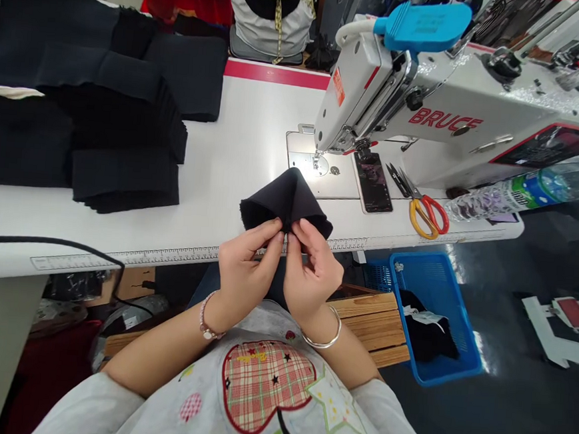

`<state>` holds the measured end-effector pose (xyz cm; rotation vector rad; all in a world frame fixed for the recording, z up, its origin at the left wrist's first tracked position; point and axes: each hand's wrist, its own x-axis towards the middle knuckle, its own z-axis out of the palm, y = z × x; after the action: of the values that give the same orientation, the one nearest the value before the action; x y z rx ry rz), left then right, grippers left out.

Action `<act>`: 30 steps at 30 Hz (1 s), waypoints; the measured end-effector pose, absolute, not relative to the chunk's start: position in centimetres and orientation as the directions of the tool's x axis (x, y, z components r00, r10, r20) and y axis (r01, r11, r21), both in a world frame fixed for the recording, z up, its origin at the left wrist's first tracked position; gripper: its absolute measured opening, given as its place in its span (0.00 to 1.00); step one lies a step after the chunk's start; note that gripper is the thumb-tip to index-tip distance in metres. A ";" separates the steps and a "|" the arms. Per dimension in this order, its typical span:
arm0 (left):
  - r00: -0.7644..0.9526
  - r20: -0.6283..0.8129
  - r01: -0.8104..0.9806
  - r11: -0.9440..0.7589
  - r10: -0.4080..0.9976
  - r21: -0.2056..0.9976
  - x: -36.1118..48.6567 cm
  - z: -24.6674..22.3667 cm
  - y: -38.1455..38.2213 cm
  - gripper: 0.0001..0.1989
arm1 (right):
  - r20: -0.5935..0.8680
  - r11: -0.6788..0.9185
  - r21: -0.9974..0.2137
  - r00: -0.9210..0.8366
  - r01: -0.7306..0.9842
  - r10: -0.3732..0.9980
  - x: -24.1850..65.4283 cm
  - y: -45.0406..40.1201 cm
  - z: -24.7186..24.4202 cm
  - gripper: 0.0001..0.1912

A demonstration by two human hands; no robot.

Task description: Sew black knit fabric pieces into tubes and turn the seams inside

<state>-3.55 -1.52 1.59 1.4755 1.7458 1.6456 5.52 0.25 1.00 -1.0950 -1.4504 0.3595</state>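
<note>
A black fabric piece, folded to a point at its top, is held over the front edge of the white sewing table. My left hand pinches its lower edge between thumb and finger. Right beside it, my right hand pinches the same edge, the fingertips of both hands nearly touching. The sewing machine stands just beyond, its presser foot behind the fabric's tip.
Stacks of black fabric cover the table's left part. Right of the needle plate lie a phone, scissors, black snips and a plastic bottle. A blue basket with dark cloth stands on the floor at the right.
</note>
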 end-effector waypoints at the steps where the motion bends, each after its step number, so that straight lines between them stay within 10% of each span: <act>1: -0.420 0.388 0.440 -0.190 0.820 0.878 -3.6 1.5 -1.6 0.09 | 0.633 0.524 -0.734 0.158 0.433 0.758 5.5 0.3 0.9 0.14; 30: -0.564 -0.365 -0.402 0.140 0.741 0.905 -3.3 3.3 -1.0 0.17 | 0.702 0.771 -0.284 -0.424 0.570 0.572 5.4 -1.8 -2.9 0.19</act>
<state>-3.30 -1.01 3.29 0.3447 1.5097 1.5870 5.45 -1.83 -2.86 -0.8495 -2.1190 0.0028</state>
